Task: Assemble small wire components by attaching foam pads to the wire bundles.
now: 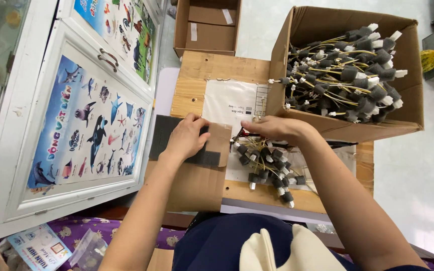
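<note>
foam sheet [169, 131]: dark grey | cardboard box [327, 20]: brown | wires [345, 52]: yellow

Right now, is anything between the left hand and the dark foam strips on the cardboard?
Nothing visible: the left hand already rests on the dark foam strips. The right hand is apart, over the wire bundle.

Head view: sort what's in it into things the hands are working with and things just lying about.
In use:
left hand on the black foam strip over a cardboard sheet
right hand at the wire bundle
box of wired pieces

Lying about:
empty box
animal posters
leaflet
</note>
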